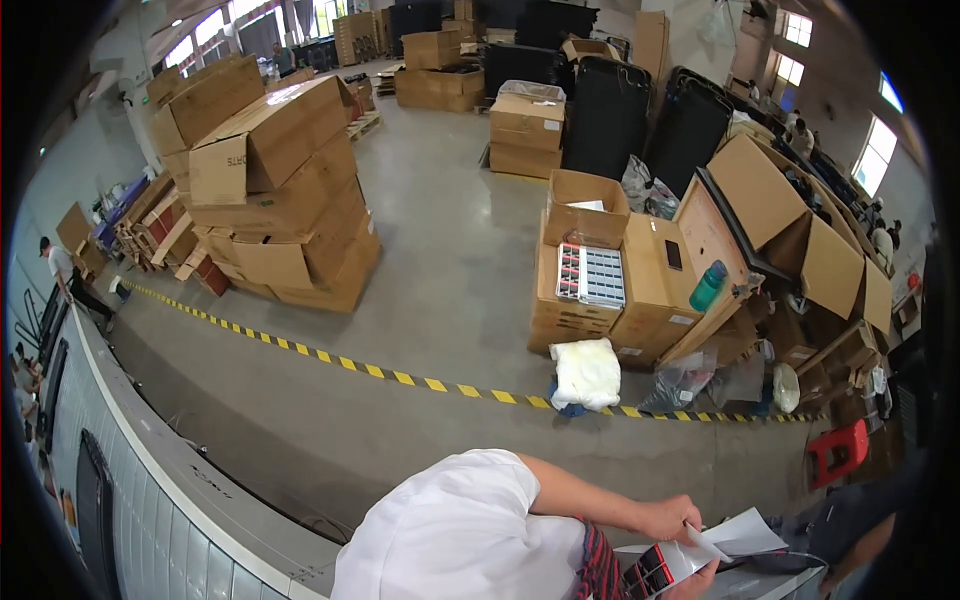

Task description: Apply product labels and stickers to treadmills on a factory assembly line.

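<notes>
My left arm in a white sleeve reaches right along the lower edge. My left hand is closed, its fingers pinching the edge of a white paper sheet. Just below it, my right hand shows only in part, with fingers closed around a printed sheet with black and red blocks. The two sheets overlap between my hands, and I cannot tell whether they are joined. Red-and-black striped cloth lies beside the printed sheet.
A co-worker's bare arm is close at the right. Beyond a yellow-black floor stripe are cartons, printed sheets, a green bottle, a phone and a red stool. A long conveyor edge curves along the left.
</notes>
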{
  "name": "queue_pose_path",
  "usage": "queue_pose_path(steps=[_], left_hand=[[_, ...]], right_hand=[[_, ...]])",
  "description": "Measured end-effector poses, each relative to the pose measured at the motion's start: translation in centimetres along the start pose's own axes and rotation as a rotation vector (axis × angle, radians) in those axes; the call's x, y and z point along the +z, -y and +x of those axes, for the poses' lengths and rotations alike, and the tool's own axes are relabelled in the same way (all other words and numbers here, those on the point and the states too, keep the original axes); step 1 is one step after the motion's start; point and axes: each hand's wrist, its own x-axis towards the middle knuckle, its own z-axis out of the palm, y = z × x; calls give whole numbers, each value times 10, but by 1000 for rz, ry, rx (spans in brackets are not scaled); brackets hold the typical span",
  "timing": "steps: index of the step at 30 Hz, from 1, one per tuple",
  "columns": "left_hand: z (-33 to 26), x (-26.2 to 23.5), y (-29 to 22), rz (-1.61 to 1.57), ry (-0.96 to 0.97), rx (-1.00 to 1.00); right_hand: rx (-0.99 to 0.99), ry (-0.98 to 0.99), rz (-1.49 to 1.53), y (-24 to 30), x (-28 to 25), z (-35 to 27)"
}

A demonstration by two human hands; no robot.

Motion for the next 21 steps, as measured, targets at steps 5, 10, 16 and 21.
queue_pose_path(steps=[5,10,16,21], left_hand=[[1,-2,-11,-90,28,3],[2,2,-1,-130,-4,22],[1,8,-13,-169,-11,84],[3,13,-9,-202,-8,71]], right_hand=[[-97,-59,-92,19,7,-3],[22,-21,90,7,7,-6],[8,-78,25,6,7,-5],[-57,-134,18,5,5,-7]])
